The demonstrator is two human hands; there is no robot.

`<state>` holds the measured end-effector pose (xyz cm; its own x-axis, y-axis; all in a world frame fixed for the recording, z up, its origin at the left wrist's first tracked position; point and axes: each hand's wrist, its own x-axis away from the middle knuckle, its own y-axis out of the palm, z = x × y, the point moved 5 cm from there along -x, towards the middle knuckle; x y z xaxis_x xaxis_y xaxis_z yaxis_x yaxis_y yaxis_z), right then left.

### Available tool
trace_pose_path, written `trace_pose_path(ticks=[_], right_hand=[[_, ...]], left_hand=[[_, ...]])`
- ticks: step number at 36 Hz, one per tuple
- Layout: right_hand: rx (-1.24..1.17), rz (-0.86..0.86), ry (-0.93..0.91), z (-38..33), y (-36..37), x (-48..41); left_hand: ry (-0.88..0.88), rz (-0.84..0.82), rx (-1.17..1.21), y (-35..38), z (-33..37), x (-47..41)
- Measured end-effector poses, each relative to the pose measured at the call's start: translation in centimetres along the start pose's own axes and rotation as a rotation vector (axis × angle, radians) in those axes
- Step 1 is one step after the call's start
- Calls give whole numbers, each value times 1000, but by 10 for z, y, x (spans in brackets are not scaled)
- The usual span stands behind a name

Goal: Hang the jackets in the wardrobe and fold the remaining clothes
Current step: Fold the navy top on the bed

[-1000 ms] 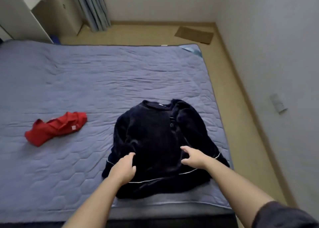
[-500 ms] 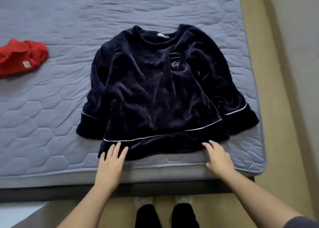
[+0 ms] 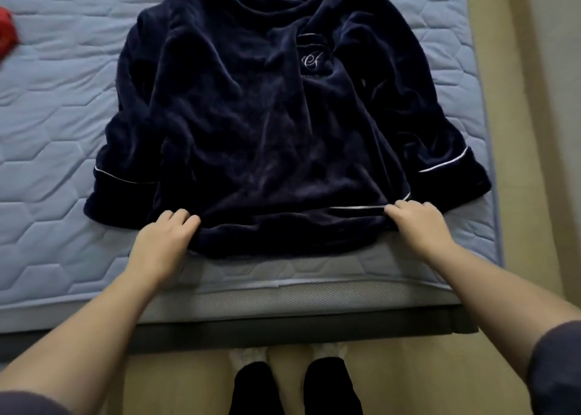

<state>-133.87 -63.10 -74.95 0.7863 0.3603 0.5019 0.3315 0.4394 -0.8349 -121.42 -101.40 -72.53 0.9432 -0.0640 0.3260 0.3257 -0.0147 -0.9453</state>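
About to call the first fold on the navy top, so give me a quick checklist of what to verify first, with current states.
1. Navy top front up on the bed: ok.
2. Left hand grips the hem: ok.
3. Right hand grips the hem: ok.
4. Chest fabric smooth: not ok, creased.
5. Red garment apart from the top: ok.
6. Back layer flat underneath: cannot tell.

Home bedroom, quilted mattress (image 3: pixel 56 125), bare floor (image 3: pixel 515 131)
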Motion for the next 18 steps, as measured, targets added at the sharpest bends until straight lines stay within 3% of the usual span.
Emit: trace_pose_path(ticks=[8,12,15,18], right_hand=[[-122,-323,-139,9,-8,77],[-133,-181,-143,-2,-4,88],[-70,-168,-146,0,10,86],[-200,-102,153,25,28,84]], left_hand=[[146,-147,-42,-31,3,70],[61,-117,-24,-26,5,76],[-42,-121,-18,-15,1,74],[-233,-182,82,8,-12,81]])
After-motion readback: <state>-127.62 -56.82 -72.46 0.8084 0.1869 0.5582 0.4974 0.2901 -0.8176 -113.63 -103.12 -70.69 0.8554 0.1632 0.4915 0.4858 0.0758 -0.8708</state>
